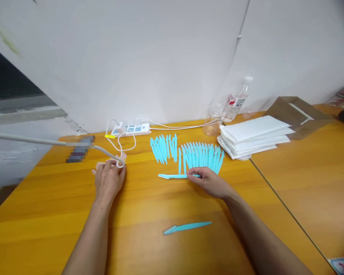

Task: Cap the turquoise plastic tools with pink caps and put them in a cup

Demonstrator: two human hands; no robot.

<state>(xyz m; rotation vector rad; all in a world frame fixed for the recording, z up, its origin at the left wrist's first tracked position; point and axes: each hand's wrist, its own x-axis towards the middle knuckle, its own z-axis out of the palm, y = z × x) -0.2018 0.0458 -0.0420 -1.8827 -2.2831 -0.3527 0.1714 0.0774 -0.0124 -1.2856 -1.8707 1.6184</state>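
My right hand (208, 181) pinches a light blue eyebrow razor (173, 176), which lies crosswise near the lower ends of the row. Just beyond it, many matching razors (200, 154) stand side by side in a fanned row on the table. A smaller group of razors (162, 148) lies to the left of that row. Closer to me, a single razor (187, 227) rests alone. My left hand (108, 177) is on the table at the left, fingers curled down over pale pinkish pieces (99, 165) beside a white cable; what they grip is hidden.
A white power strip (137, 129) with cables sits against the wall. At back right are a clear plastic cup (212, 124), a bottle (237, 101), a stack of white envelopes (255, 133) and a brown cardboard piece (289, 107). A blurred-out object (80, 149) lies far left.
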